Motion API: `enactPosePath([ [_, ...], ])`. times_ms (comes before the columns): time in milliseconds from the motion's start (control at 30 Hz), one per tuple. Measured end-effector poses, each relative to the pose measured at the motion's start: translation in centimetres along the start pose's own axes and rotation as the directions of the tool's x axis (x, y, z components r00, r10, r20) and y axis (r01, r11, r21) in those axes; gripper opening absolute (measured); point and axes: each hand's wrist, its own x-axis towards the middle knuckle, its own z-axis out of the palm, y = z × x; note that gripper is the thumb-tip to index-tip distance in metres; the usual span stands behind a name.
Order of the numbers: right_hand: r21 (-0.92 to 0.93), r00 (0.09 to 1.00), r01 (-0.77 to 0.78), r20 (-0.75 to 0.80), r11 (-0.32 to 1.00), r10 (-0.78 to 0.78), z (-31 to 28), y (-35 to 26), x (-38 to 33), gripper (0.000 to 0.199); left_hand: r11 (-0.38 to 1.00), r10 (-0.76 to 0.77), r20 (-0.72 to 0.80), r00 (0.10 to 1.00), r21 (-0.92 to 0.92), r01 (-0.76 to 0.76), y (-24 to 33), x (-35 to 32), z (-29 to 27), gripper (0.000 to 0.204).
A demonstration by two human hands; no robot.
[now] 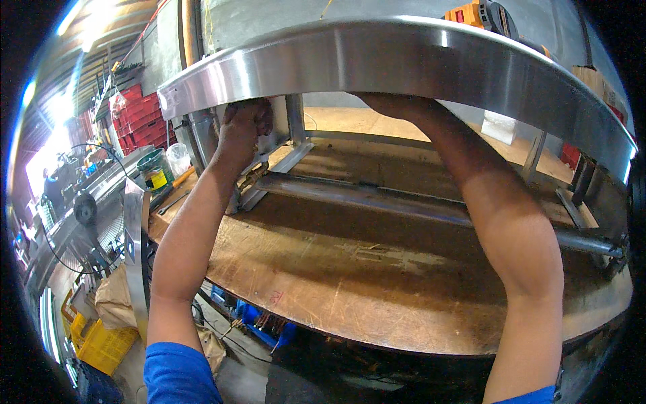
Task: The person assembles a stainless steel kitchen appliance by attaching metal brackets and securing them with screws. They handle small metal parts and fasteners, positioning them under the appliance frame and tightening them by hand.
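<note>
Both my hands reach under a steel frame (404, 60) on the worktop (350, 283).
Left hand (243, 128) curled around an upright just behind it; right hand hidden, grip unclear. Best hold steady.

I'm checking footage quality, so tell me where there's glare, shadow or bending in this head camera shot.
Head view: glare streaks the steel band; blown-out daylight at the left doorway; shadow covers the wooden bench under the frame; fisheye bends straight edges; the left hand is slightly soft; the right hand is hidden.
</note>
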Motion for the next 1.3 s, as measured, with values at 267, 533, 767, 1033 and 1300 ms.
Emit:
enactPosePath([
  [267,0.046,0.999,0.038,-0.007,0.998,-0.038,-0.1,0.7,-0.2,0.046,0.894,-0.178,0.116,0.977,-0.395,0.210,2.3,0.1,0.1,0.026],
  [533,0.069,1.000,0.012,0.007,0.998,-0.012,-1.1,1.0,-0.5,0.046,0.921,-0.166,0.165,0.972,-0.325,0.213,3.9,0.3,0.4,0.024],
  [767,0.046,0.998,-0.033,0.052,0.998,0.031,-1.7,1.2,-0.6,0.045,0.962,0.081,0.220,0.972,0.240,-0.134,2.8,0.2,0.4,0.019],
  [1033,-0.024,0.980,-0.115,0.159,0.993,0.118,-2.6,0.5,-0.5,0.045,0.854,-0.229,0.332,0.915,-0.384,0.353,3.9,-0.1,-0.5,0.029],
  [1300,-0.094,0.950,-0.171,0.246,0.981,0.190,-3.4,0.3,-0.3,0.045,0.989,0.085,0.613,0.786,-0.145,0.006,5.5,-0.5,-6.6,0.051],
])
